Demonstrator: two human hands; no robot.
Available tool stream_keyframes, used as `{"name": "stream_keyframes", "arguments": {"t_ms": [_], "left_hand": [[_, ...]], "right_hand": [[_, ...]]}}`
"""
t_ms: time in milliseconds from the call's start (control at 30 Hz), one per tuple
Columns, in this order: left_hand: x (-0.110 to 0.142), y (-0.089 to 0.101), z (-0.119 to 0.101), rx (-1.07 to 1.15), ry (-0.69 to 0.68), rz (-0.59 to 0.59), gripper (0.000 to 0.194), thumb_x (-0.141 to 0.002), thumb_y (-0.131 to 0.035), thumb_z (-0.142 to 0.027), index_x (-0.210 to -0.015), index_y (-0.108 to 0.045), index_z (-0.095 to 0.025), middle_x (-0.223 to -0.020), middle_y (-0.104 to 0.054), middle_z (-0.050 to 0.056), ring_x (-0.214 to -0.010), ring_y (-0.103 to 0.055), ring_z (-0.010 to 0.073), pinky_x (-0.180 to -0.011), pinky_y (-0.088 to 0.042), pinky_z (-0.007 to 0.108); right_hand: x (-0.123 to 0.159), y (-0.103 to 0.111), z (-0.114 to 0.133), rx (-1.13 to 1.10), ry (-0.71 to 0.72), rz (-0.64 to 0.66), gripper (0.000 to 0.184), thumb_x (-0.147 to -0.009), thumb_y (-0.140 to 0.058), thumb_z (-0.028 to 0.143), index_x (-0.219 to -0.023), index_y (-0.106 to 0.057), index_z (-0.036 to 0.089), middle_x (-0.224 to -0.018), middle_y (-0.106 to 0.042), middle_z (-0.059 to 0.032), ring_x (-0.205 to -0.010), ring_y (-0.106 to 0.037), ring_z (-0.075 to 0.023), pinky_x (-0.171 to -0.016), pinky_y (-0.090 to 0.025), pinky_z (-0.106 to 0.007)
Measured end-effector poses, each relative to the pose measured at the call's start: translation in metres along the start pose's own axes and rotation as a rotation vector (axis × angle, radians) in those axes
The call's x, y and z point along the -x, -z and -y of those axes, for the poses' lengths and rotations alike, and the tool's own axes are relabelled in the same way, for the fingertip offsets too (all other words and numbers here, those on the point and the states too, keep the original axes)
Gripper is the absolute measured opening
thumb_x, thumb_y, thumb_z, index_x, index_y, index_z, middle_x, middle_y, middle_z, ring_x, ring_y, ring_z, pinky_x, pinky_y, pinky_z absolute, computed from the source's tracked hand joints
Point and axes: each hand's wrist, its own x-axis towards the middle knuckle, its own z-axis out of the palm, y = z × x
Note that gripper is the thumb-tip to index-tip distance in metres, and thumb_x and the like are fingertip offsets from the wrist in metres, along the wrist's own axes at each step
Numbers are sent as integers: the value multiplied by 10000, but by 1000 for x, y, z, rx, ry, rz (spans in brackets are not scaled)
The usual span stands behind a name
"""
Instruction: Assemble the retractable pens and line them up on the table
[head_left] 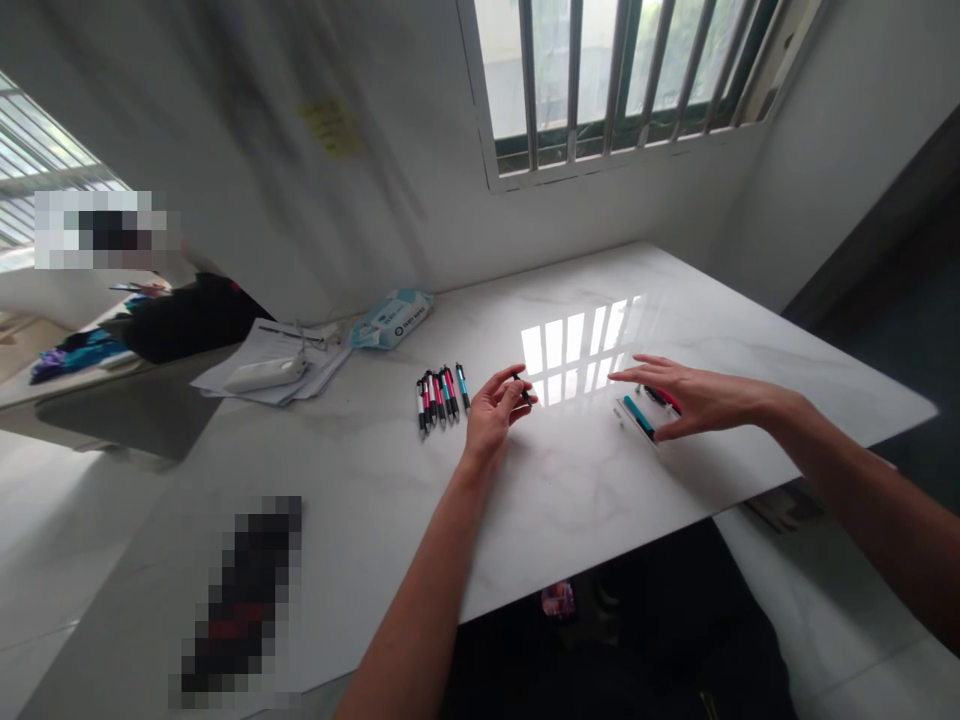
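Observation:
My left hand is closed, its fingers pinching a small black pen part above the table. Just to the left of it, several pens in white, red and blue with black grips lie side by side in a row. My right hand is spread open, palm down, with nothing visible between its fingers. Under and beside that hand is a small pale tray with a teal pen barrel and black and red pieces, partly hidden by the fingers.
A pack of wipes lies near the wall, beside papers with a white device on top. A blurred-out dark object rests at the table's left front. The white marble-patterned table ends at my lap. A barred window is ahead.

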Motion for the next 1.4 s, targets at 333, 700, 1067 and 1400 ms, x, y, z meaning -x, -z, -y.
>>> {"name": "stream_keyframes", "arguments": {"t_ms": [333, 700, 1067, 1400], "left_hand": [[-5, 2, 6, 49, 58, 12, 621, -616, -1002, -437, -1143, -793, -183, -949, -785, 59, -822, -736, 151, -916, -598, 351], [1, -1, 6, -18, 75, 130, 483, -668, -975, -444, -1012, -777, -168, -969, -797, 83, -829, -723, 166, -868, -574, 340], [2, 2, 8, -15, 92, 172, 469, -697, -960, -393, -1067, -799, -155, -1005, -796, 96, -936, -728, 198, -909, -560, 348], [-7, 8, 7, -70, 31, 62, 490, -644, -971, -439, -1030, -813, -182, -1013, -801, 88, -879, -726, 185, -860, -575, 344]], "right_hand": [[-4, -17, -7, 36, 27, -91, 806, -780, -854, 389, -1540, -587, 375, -1488, -659, -78, -1504, -456, -441, -1141, -504, -639], [-58, -51, 95, -36, 274, -464, 946, -887, -741, 225, -1692, -275, 404, -1575, -566, -68, -1417, -554, -342, -1152, -532, -572], [-67, -63, 104, -42, 311, -464, 882, -901, -719, 192, -1663, -324, 395, -1584, -564, -59, -1410, -560, -333, -1169, -511, -583], [-19, -43, 47, -38, 58, -640, 379, -970, -671, 325, -1347, -690, 284, -1237, -769, -94, -1202, -680, -357, -996, -575, -596]]}}
